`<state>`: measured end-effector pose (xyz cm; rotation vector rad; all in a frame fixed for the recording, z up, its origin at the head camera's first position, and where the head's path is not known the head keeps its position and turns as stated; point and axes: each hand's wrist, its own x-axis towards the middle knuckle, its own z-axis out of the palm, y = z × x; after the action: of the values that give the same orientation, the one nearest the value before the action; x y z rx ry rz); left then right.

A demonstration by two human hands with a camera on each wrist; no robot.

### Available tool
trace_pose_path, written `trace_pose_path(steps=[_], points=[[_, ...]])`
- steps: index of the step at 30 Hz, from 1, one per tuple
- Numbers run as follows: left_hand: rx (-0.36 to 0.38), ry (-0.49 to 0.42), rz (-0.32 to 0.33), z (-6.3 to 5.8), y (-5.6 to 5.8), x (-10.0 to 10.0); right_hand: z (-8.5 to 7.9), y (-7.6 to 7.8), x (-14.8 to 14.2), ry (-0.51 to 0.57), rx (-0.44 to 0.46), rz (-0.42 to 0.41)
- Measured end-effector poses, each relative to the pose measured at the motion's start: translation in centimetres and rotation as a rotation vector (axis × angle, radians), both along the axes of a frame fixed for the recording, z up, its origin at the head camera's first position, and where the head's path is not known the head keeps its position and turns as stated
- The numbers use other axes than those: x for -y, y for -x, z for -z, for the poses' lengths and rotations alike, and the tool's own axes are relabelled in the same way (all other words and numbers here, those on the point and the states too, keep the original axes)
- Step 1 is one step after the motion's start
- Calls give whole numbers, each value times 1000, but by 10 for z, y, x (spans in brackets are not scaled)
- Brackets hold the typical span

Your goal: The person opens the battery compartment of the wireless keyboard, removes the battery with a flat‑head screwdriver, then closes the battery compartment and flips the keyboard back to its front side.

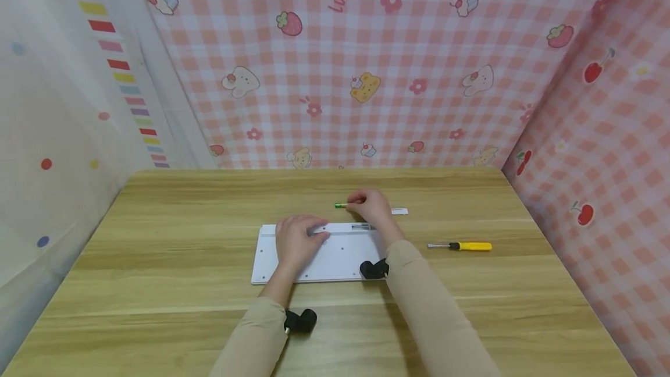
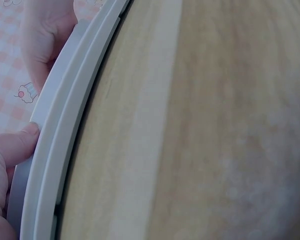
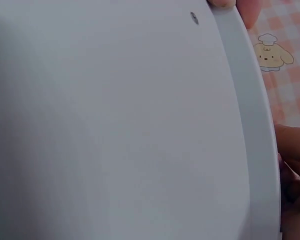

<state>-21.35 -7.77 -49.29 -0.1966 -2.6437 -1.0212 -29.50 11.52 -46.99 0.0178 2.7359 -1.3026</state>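
Note:
A white keyboard (image 1: 335,260), underside up with small screw holes, lies at the middle of the table. My left hand (image 1: 299,240) grips its far edge, the thumb on the underside; in the left wrist view that thumb (image 2: 20,145) presses against the rim. Just beyond the far edge, my right hand (image 1: 370,205) pinches a small green battery (image 1: 340,205), whose end sticks out left of the fingertips. An open slot (image 1: 360,226) shows in the keyboard's raised far strip, partly covered by the right wrist. A narrow white cover (image 1: 399,211) lies on the table behind the right hand.
A yellow-handled screwdriver (image 1: 473,246) lies on the wooden table (image 1: 157,237) to the right of the keyboard. Behind the table's far edge hangs a pink checked cloth (image 1: 335,74); more cloth hangs along both sides.

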Motion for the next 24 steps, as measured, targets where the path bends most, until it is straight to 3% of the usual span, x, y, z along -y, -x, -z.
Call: trace_pose_path(steps=[4,13,21,24], points=[[-1,8,-5,1,1,0,-2,-2,-9,38,2,-6],[-6,0,-12,0,0,-1,-11,2,-48,48,-87,-63],[10,0,-14,0,0,-2,-13,3,-93,6,-85,-96],[22,-4,-15,1,0,-2,-12,1,-103,8,-37,-109]])
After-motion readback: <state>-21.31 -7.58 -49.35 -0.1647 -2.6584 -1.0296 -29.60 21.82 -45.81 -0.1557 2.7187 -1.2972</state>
